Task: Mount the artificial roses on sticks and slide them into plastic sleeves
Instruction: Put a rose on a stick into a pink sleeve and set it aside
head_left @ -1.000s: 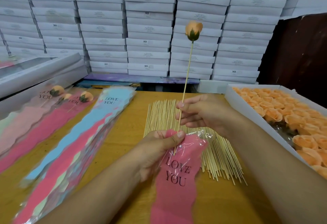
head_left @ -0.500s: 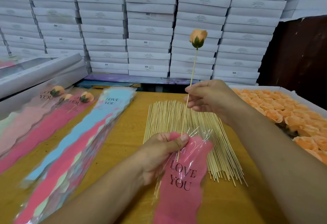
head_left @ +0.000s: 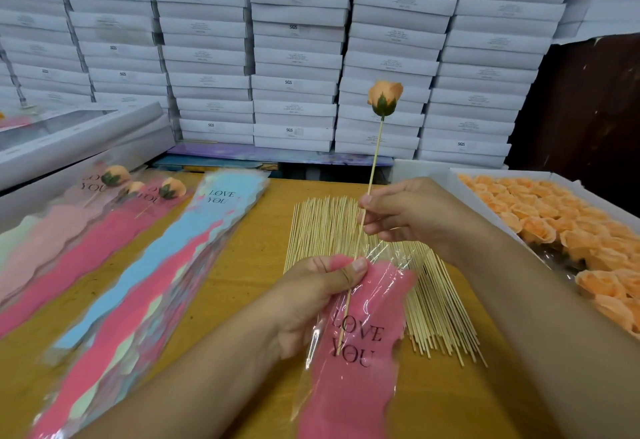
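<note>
Peach rose [head_left: 384, 97] on stick [head_left: 372, 168]: stood upright, lower end inside pink sleeve [head_left: 349, 362] above the bench [head_left: 242, 265]. Right hand [head_left: 408, 213] fingers pinched the stick; left hand [head_left: 311, 300] fingers gripped the sleeve's mouth. Loose sticks [head_left: 322, 223] lay behind, boxed roses [head_left: 561, 223] to the right.

One peach rose on a stick [head_left: 384, 98] is held upright by two hands. Three sleeved roses [head_left: 168, 188] lie near the tabletop's far left edge. One pink sleeve [head_left: 349, 383] is in hand. Loose sticks [head_left: 325, 227], boxed roses [head_left: 568, 230] and stacked white boxes [head_left: 294, 57] are too many to count.
</note>
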